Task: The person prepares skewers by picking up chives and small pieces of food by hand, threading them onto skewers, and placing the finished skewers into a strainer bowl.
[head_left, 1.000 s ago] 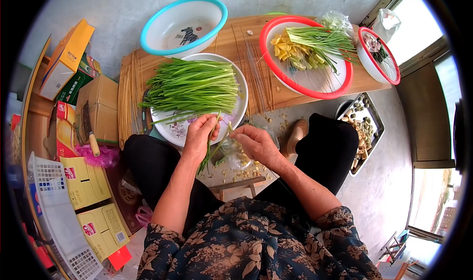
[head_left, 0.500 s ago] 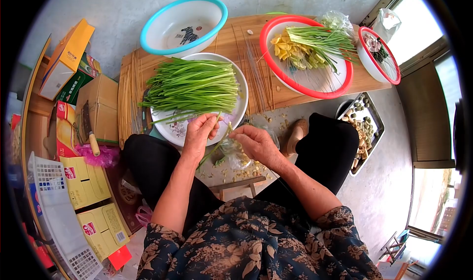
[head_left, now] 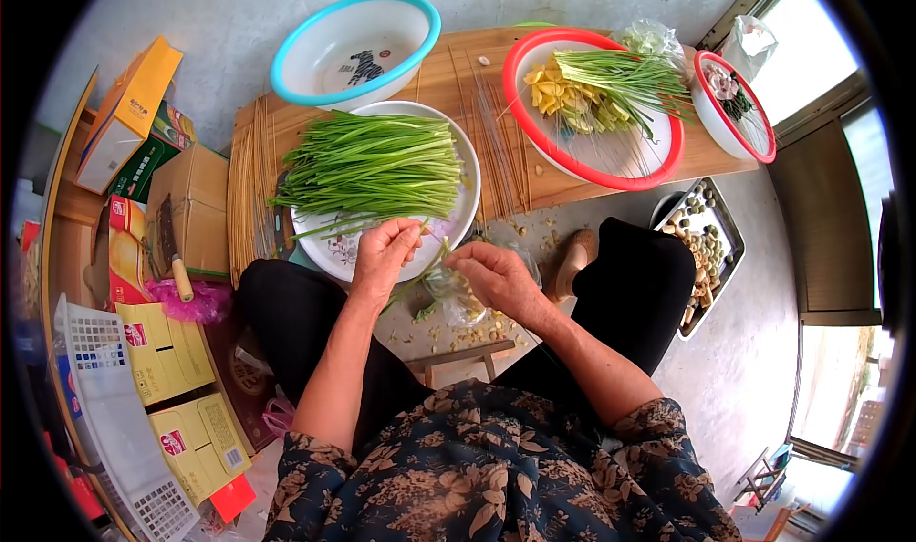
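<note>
Evidently, we were at the stage of handling green chives a little at a time between our fingertips, judging by both hands brought together low in the centre of the frame. Our left hand (head_left: pixel 385 259) was pinched, with a slim chive stem (head_left: pixel 426 227) showing at its fingertips. Our right hand (head_left: pixel 498 275) was curled just beside it, thumb drawn to the fingers next to a pale stem end (head_left: pixel 445 246); we could not tell whether it gripped that. Stems so thin, we judged, called for a light, precise pinch next, rather than force.

The chive heap (head_left: pixel 372 170) lay left of centre on a round white plate (head_left: pixel 467 197), smooth, glossy and flower-printed, its blades long, narrow and roughly parallel. Straight, dry-looking sticks (head_left: pixel 250 194) lined the left end of the grained wooden table (head_left: pixel 703 153). Toward the upper right, a red-rimmed basin (head_left: pixel 620 182) held crinkled yellow pieces (head_left: pixel 549 89) and more chives; below our hands sat a crumpled clear plastic bag (head_left: pixel 460 305).
</note>
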The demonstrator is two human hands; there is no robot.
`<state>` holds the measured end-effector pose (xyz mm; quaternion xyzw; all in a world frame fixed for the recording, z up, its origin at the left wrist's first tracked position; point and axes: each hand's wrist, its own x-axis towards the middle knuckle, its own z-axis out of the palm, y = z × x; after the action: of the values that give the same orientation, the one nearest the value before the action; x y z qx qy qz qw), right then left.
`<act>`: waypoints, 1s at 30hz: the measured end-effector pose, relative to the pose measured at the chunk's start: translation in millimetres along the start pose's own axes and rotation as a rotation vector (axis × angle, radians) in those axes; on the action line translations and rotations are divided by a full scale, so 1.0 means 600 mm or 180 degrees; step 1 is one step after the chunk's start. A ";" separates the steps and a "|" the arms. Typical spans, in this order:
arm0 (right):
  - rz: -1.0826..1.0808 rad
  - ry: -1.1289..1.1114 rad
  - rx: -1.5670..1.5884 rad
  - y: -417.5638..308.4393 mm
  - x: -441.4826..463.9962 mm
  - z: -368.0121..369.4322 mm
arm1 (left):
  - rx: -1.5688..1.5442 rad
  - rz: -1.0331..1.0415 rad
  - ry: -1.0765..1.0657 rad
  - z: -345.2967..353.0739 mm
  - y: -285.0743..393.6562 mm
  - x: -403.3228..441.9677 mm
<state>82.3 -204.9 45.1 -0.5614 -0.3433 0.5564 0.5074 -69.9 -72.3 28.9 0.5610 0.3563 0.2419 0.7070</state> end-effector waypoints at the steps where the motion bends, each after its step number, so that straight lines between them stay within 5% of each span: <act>1: 0.0002 -0.0002 0.0008 0.000 0.000 0.000 | -0.0057 0.0023 -0.0008 0.001 0.001 -0.001; 30: 0.0267 -0.0095 0.0329 -0.026 -0.009 -0.014 | -0.0425 -0.0260 -0.0710 0.014 -0.014 -0.007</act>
<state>92.2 -208.0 60.2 -0.5400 -0.2978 0.6024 0.5068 -66.7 -82.5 22.7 0.5212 0.2810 0.1722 0.7872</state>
